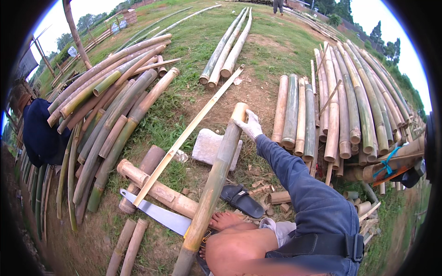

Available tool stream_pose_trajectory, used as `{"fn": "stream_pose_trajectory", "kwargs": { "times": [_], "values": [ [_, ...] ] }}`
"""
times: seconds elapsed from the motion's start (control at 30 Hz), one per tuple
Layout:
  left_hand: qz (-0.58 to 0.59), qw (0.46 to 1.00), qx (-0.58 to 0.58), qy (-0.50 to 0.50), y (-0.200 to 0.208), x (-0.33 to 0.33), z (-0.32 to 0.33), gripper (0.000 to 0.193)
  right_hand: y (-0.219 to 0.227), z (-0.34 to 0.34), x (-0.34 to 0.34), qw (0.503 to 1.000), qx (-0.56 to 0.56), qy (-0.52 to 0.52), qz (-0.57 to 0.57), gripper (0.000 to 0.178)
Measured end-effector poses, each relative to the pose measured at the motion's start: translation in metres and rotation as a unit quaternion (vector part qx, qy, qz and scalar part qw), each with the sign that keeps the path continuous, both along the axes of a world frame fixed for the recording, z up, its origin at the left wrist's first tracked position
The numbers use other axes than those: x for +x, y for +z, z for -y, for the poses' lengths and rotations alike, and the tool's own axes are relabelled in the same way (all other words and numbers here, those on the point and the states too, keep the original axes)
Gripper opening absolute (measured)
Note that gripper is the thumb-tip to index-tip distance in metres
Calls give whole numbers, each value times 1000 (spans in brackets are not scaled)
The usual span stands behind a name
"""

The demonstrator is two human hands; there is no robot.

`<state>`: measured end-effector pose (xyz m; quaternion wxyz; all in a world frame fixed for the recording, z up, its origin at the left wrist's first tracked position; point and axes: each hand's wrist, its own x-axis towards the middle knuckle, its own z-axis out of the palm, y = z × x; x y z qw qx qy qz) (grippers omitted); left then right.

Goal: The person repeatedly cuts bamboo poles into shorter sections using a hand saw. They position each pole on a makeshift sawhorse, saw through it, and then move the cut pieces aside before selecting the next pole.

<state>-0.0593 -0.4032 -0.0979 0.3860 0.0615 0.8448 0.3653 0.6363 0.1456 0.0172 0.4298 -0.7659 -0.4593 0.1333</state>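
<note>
One gloved right hand point(250, 125) grips a bamboo pole point(214, 177) near its upper end (half-closed, curled across it).

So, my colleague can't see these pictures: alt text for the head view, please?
A white-gloved right hand touches the upper end of a thick bamboo pole slanting up from the lower edge. A saw and a black sandal are nearby; bamboo piles lie on both sides.

We see a pale stone block point(207, 145), a black slide sandal point(246, 202), three bamboo poles point(229, 50) on grass point(184, 41), a distant brick stack point(130, 17).
</note>
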Motion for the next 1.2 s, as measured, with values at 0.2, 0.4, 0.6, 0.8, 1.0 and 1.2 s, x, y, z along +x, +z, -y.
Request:
{"fn": "stream_pose_trajectory", "kwargs": {
  "times": [0.2,0.4,0.6,0.8,1.0,1.2],
  "values": [
    [41,985,98,135,-13,75,-56,54,-58,-7,25,965,-118,167,164,80],
    [-235,960,137,63,19,134,-69,44,-27,-64,45,996,-20,45,69,75],
    [-156,974,144,78,80,175,-71,63,15,-158,43,968,-29,214,129,90],
    [104,944,284,128,72,177,-58,76,-11,-203,49,958,-171,230,10,96],
    [631,582,462,224,29,174,-43,90,-21,-182,58,956,-237,172,-7,96],
    [231,625,536,519,-19,118,-55,85,-10,-78,16,908,-299,294,5,56]
  ]
}}
